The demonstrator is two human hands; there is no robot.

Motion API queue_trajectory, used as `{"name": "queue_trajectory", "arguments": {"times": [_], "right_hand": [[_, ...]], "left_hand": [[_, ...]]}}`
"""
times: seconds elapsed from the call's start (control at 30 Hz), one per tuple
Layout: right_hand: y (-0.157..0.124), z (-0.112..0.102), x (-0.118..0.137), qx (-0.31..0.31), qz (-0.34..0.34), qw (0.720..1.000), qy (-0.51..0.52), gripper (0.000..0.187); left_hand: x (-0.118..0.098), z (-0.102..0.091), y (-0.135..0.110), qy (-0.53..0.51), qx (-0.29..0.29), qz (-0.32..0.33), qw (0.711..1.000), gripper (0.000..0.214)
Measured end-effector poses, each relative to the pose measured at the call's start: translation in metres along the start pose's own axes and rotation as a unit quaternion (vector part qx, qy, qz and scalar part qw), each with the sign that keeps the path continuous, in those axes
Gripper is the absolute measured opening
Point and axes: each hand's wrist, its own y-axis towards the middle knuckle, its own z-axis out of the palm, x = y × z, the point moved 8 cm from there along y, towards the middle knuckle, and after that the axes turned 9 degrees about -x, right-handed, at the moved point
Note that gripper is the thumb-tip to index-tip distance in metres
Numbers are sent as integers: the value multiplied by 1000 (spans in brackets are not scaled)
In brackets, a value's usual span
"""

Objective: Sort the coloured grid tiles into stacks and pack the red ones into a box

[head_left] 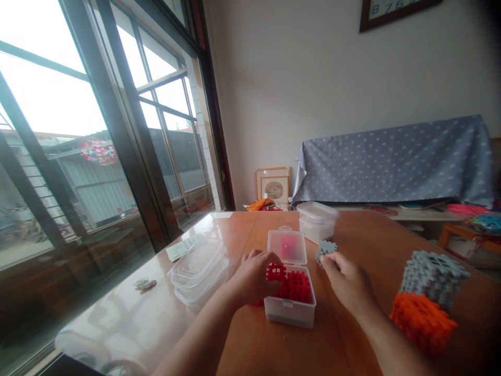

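My left hand [256,277] is closed around red interlocking plastic tiles [276,271] at the left side of a small clear plastic box [289,313]. More red tiles [299,286] stand in that box, and its hinged lid [287,247] lies folded back, away from me. To the right of the box, my right hand [346,279] pinches a grey interlocking plastic tile [327,250] between thumb and fingers. How many red tiles the left hand has is hidden by its fingers.
Grey tiles [432,277] and orange tiles [422,324] stand stacked at the right. Clear lidded containers sit at the left [201,269] and the back [317,222]. A small bundle [144,284] and a printed paper [187,246] lie on the left of the wooden table [250,344].
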Motion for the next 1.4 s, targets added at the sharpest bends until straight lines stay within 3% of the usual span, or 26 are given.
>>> {"name": "queue_trajectory", "arguments": {"times": [0.2, 0.7, 0.87, 0.97, 1.13, 1.27, 1.4], "right_hand": [[0, -1, 3, -3, -8, 1000, 11, 42], [0, 0, 4, 0, -13, 1000, 17, 43], [0, -1, 2, -3, -14, 1000, 13, 42], [1, -1, 0, -4, -13, 1000, 1, 42], [1, 2, -4, 1, -10, 1000, -13, 44], [1, 4, -8, 2, -9, 1000, -17, 45], [2, 4, -8, -3, -18, 1000, -15, 44]], "left_hand": [[2, 12, 3, 18, 0, 3, 1000, 40], [-2, 5, -6, 16, 11, 1, 1000, 29], [25, -7, -12, -62, -57, -37, 996, 35], [49, -12, -22, -112, -67, -67, 989, 40], [75, -6, -42, -116, 0, -104, 988, 60], [82, 9, -46, -74, 46, -112, 990, 81], [84, 24, -43, -60, 69, -113, 989, 86]]}}
